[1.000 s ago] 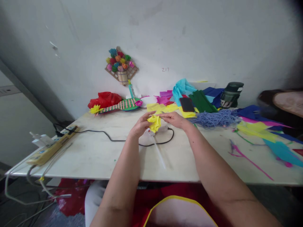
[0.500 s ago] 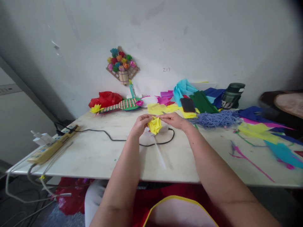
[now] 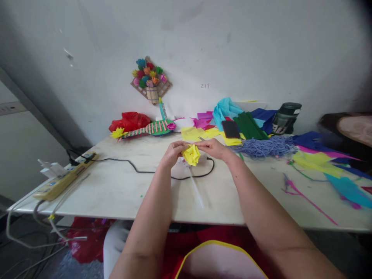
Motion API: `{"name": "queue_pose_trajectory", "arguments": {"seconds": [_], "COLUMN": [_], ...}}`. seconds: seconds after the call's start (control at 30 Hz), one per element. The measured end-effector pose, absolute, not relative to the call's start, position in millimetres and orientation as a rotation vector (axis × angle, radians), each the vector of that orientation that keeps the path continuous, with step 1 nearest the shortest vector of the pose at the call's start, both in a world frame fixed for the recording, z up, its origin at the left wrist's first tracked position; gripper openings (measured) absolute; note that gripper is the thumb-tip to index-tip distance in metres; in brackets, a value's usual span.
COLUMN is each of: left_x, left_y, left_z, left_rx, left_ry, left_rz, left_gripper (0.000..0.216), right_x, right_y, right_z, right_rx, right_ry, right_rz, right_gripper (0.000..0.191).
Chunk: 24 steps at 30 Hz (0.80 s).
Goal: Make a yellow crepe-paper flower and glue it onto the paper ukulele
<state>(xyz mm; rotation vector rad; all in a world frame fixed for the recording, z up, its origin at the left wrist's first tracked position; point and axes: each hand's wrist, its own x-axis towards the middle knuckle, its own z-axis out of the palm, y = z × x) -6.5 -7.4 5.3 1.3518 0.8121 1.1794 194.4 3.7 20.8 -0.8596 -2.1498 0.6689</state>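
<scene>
A yellow crepe-paper flower point(image 3: 191, 155) is held up over the middle of the table, its ruffled petals facing me. My left hand point(image 3: 174, 152) pinches its left side between thumb and fingers. From the right, my right hand point(image 3: 213, 148) reaches to the flower's upper back edge, fingers pressed together; their tips and the flower's underside are hidden. Below and behind the flower lies a whitish hot glue gun point(image 3: 183, 162), partly covered, with a clear glue stick point(image 3: 197, 192) pointing towards me. Just beyond my right fingers, a small metal tip point(image 3: 201, 138) shows.
A black cord point(image 3: 133, 166) runs from the power strip point(image 3: 65, 178) at left. At the back are a green paper-covered guitar shape point(image 3: 158, 128), a phone point(image 3: 230, 129), a dark jar point(image 3: 286, 118) and blue-violet string point(image 3: 264, 147). Blue paper point(image 3: 348, 190) and a pink stem point(image 3: 314, 203) lie right.
The yellow flower has turned slightly between my hands and shifted a little to the right. Both hands stay in nearly the same place.
</scene>
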Motion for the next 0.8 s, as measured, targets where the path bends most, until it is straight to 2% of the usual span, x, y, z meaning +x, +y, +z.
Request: {"name": "queue_pose_trajectory", "arguments": {"seconds": [0.33,0.8], "left_x": [-5.9,-8.9], "left_y": [-7.9,-8.8], "left_z": [6.5,5.5], "left_rx": [1.410,1.482], "left_ry": [0.878,0.852], "left_rz": [1.187,1.144], "left_gripper": [0.017,0.023], "right_x": [191.8,189.5], "right_y": [0.7,-2.0], "right_z": [22.1,25.3], "right_rx": [-0.863,-0.875], "right_ry": [-2.176,-2.181], "right_rz": [0.663,0.715], "right_gripper": [0.031,0.033]}}
